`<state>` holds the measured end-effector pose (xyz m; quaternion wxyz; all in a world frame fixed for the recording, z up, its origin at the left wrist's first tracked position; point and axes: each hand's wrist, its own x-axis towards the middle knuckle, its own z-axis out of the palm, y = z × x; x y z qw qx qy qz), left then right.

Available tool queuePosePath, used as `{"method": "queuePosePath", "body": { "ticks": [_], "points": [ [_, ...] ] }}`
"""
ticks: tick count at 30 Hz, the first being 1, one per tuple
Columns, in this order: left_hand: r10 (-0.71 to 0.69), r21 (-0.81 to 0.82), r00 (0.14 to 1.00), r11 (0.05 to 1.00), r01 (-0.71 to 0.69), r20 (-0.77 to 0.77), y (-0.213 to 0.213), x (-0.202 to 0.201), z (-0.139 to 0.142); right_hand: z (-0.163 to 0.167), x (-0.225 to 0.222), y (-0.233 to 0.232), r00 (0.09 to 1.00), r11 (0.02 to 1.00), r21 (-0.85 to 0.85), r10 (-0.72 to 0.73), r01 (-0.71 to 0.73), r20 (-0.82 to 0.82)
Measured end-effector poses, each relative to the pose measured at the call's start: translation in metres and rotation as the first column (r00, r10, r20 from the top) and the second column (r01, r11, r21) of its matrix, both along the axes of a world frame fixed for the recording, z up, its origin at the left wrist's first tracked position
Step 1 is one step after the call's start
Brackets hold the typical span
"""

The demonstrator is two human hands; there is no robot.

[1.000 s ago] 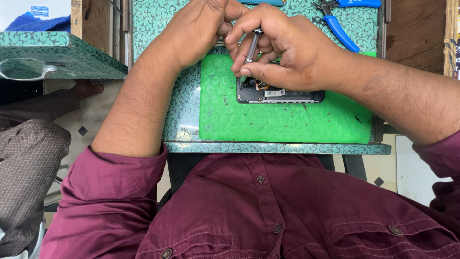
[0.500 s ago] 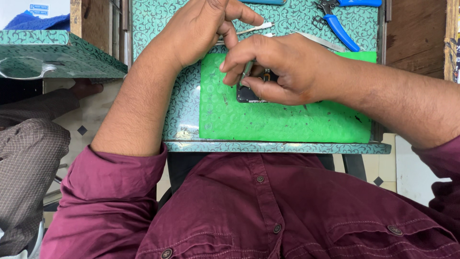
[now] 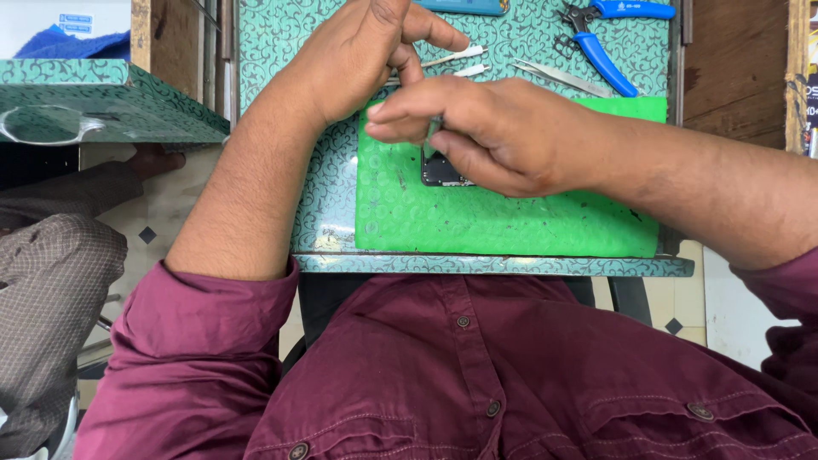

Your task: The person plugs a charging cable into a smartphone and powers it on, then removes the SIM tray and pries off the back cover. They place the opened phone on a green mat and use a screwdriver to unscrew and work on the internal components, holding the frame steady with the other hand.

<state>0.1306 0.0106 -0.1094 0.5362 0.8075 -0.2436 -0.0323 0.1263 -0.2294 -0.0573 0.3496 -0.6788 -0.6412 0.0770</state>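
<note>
Head view, looking down over our own chest and both forearms to a small bench.

The opened phone (image 3: 441, 170) lies on the green mat (image 3: 511, 221), toward the mat's upper left. Only a dark corner of it shows; the rest is under our right hand (image 3: 503, 132).

Right hand: cupped over the phone, thumb and forefinger pinched together at their tips. A thin grey sliver seems to sit in that pinch, just above the phone's edge. We cannot tell whether it is a tool or a small part.

Left hand (image 3: 366, 55): loosely curled at the mat's upper left corner, fingers bent inward, resting on the patterned tabletop (image 3: 281, 51). It grasps nothing that we can see. Two white-tipped slim tools (image 3: 456, 58) lie just beside its fingers.

Further back: steel tweezers (image 3: 562, 78) lie flat near the mat's top edge. Blue-handled pliers (image 3: 609, 38) lie beyond them, well apart from the phone.

Judgement on doing this step well:
- Keep the right wrist or palm heel grounded on the mat, so the pinch stays steady.
- Bring the left hand onto the phone's frame to stop it sliding.
- Tilt the right hand aside; at present it blocks our own view of the work point.
- Work over the mat, so a dropped part stays findable.
</note>
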Motion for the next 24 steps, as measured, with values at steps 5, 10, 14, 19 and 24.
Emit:
{"method": "queuePosePath", "body": {
  "ticks": [5,10,14,19,24],
  "points": [
    [-0.055,-0.094,0.992,0.995,0.045,-0.112,-0.002,-0.003,0.006,0.002,0.004,0.005,0.962,0.986,0.003,-0.166,0.169,0.216],
    [0.061,0.042,0.988,0.998,-0.056,-0.141,-0.005,-0.007,0.016,0.004,-0.001,0.006,0.988,0.999,0.039,0.040,-0.035,-0.147],
    [-0.007,-0.023,0.993,1.000,0.005,-0.116,-0.007,-0.010,0.021,0.005,0.001,0.005,0.984,0.983,-0.055,-0.176,0.177,0.022],
    [0.086,0.118,0.990,0.990,-0.073,-0.111,-0.008,-0.010,0.023,0.003,0.000,0.004,0.975,1.000,0.014,0.018,-0.015,-0.221],
    [0.066,0.078,0.993,0.995,-0.058,-0.096,-0.009,-0.009,0.021,-0.002,0.005,0.001,0.988,0.986,-0.077,-0.151,0.147,-0.040]
  ]
}}
